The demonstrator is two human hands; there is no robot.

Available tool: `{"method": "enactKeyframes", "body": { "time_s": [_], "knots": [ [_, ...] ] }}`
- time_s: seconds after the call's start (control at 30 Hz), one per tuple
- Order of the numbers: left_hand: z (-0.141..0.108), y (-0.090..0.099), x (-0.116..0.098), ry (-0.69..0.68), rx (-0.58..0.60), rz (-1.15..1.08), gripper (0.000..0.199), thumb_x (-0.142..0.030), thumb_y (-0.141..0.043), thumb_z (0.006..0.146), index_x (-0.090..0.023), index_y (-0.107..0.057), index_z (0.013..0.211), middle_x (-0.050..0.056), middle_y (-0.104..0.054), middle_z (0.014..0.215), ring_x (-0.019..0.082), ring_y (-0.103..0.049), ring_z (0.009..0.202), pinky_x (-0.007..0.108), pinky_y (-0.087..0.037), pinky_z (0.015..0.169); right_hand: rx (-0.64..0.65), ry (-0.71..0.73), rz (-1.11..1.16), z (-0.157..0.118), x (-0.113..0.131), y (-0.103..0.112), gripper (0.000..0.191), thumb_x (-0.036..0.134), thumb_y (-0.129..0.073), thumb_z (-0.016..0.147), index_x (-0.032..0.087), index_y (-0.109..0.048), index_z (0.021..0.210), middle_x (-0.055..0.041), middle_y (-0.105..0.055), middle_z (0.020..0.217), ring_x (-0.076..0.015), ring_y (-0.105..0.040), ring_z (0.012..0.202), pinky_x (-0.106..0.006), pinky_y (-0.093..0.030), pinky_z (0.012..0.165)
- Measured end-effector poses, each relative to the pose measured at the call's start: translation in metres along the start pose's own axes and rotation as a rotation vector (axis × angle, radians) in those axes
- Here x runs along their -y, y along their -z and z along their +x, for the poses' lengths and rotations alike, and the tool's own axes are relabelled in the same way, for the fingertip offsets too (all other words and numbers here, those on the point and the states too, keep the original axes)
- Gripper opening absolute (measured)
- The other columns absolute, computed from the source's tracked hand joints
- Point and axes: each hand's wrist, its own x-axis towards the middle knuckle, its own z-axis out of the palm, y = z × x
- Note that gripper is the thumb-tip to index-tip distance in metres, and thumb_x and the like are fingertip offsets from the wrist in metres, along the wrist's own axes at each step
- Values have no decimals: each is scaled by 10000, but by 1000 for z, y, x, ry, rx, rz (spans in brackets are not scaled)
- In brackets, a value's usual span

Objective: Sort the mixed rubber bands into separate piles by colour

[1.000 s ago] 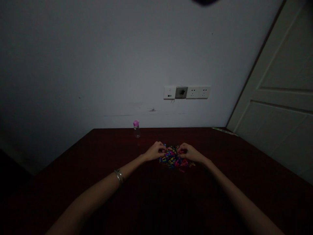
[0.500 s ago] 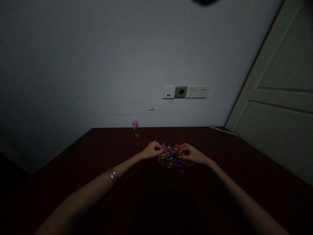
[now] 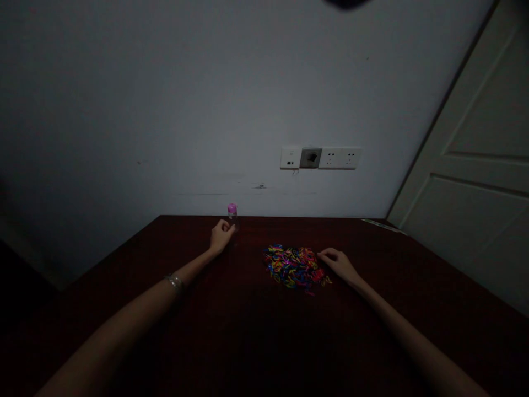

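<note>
A small clear bottle with a pink cap (image 3: 232, 209) stands upright toward the back of the dark red table (image 3: 190, 229). My left hand (image 3: 221, 236) is closed around its lower part, thumb in front. Right of it lies a loose pile of small rubber bands (image 3: 291, 267) in many colours. At the pile's right edge rests my right hand (image 3: 336, 262), thumb and fingertips drawn together; anything between them is too small to see.
Behind the table rises a pale wall with a row of sockets and switches (image 3: 336, 158). A panelled door (image 3: 475, 165) is on the right. A thin patterned strip (image 3: 382, 225) lies at the back right edge.
My left hand has left the rubber bands and reached left to the bottle. My right hand has drawn back rightward to the edge of the pile. The view has shifted slightly.
</note>
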Motion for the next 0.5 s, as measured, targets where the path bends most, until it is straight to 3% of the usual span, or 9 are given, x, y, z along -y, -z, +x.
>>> {"method": "enactKeyframes", "body": {
  "time_s": [0.1, 0.27, 0.37, 0.5],
  "knots": [
    [26, -3, 14, 22, -83, -44, 399, -363, -646, 591, -168, -495, 905, 7, -493, 774, 128, -485, 704, 234, -390, 658, 3, 17, -14, -3, 3, -3, 260, 372, -486, 727, 156, -632, 719, -71, -630, 785, -200, -566, 763, -306, -426, 709],
    [51, -24, 29, 112, 39, -209, 669, -246, -707, 534, -135, -401, 1119, 86, -534, 985, 155, -531, 855, 275, -410, 775, 9, 32, -31, -4, 6, -1, 240, 334, -471, 731, 149, -622, 714, -68, -625, 774, -193, -569, 745, -296, -427, 696],
    [58, -33, 33, 177, 84, -280, 687, -159, -701, 527, -136, -391, 1140, 92, -556, 999, 161, -549, 871, 298, -414, 802, 0, 32, -31, -5, 7, 0, 212, 296, -469, 720, 149, -621, 704, -71, -627, 774, -193, -568, 748, -298, -427, 705],
    [61, -36, 33, 224, 142, -310, 515, -99, -668, 534, -125, -499, 1020, 70, -595, 893, 173, -574, 814, 315, -443, 754, 0, 30, -33, -4, 4, -1, 196, 273, -468, 705, 156, -625, 697, -67, -628, 764, -195, -567, 745, -301, -425, 702]
  ]
}}
